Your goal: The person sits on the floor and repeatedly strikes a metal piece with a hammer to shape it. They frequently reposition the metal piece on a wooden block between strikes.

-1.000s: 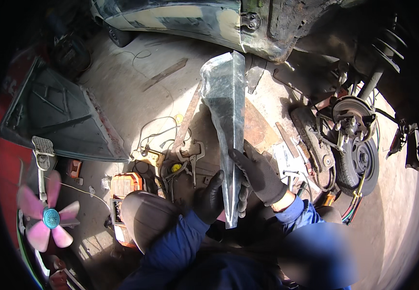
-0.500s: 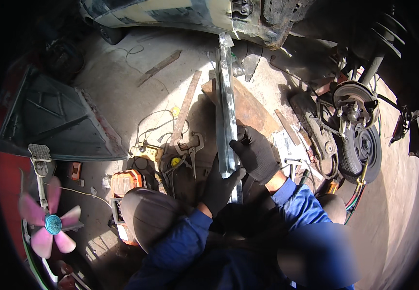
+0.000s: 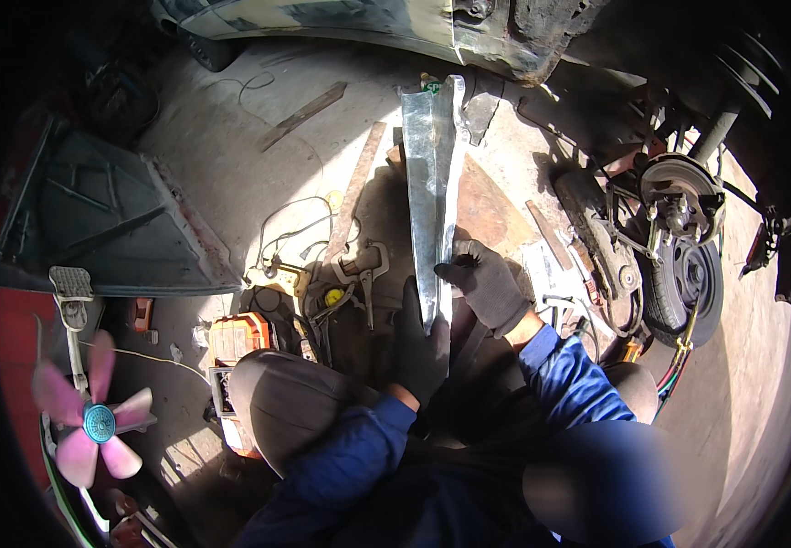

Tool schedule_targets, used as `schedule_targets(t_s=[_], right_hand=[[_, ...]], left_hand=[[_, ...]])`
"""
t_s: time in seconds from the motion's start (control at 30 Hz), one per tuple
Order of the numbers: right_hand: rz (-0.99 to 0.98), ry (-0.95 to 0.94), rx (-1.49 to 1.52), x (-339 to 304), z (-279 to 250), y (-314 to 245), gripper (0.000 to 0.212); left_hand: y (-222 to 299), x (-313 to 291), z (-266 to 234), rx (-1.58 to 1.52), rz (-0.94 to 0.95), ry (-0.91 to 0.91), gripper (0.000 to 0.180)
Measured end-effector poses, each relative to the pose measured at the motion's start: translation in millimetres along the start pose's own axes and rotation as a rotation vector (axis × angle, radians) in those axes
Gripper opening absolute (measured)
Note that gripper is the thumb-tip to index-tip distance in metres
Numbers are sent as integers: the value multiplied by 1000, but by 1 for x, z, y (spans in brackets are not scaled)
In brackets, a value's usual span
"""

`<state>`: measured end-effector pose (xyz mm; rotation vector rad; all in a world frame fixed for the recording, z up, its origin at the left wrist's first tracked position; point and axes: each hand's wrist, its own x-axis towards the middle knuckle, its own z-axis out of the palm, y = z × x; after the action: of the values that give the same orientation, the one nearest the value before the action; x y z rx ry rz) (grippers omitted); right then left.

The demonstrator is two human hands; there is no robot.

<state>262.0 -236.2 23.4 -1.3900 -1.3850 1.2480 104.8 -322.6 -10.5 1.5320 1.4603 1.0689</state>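
A long, bent piece of shiny sheet metal (image 3: pixel 425 183) points away from me, its broad folded face showing and its near end narrowing. My left hand (image 3: pixel 421 352), in a dark glove, is closed around the near end from below. Most of its fingers are hidden behind the metal. Also gloved, my right hand (image 3: pixel 487 288) grips the right edge a little farther up, thumb lying across the front. Beneath the metal, a rusty flat plate (image 3: pixel 487 205) lies on the floor.
Locking pliers (image 3: pixel 363 274), cables and an orange toolbox (image 3: pixel 238 342) lie left of my hands. A pink-bladed fan (image 3: pixel 100 422) stands near left, below a dark panel (image 3: pixel 103 219). To the right are a wheel (image 3: pixel 683 283) and brake hub (image 3: pixel 681 196). A car body (image 3: pixel 341 27) spans the far side.
The sheet metal has turned about its length, so a wide folded face shows instead of a narrow edge. Its far end has come slightly nearer. Both hands still hold it.
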Motion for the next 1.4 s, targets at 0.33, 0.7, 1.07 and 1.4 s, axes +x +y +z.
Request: schedule_targets(t_s=[0.33, 0.7, 1.07, 1.4], right_hand=[[135, 169, 388, 31, -20, -27, 28], [102, -56, 5, 15, -24, -76, 38], [-323, 130, -281, 1, -17, -86, 36], [-802, 16, -485, 10, 32, -68, 65]], left_hand=[[8, -5, -12, 162, 109, 150, 87], [-4, -9, -20, 68, 39, 107, 83], [34, 55, -81, -531, 52, 184, 64], [50, 116, -284, -113, 329, -120, 79]])
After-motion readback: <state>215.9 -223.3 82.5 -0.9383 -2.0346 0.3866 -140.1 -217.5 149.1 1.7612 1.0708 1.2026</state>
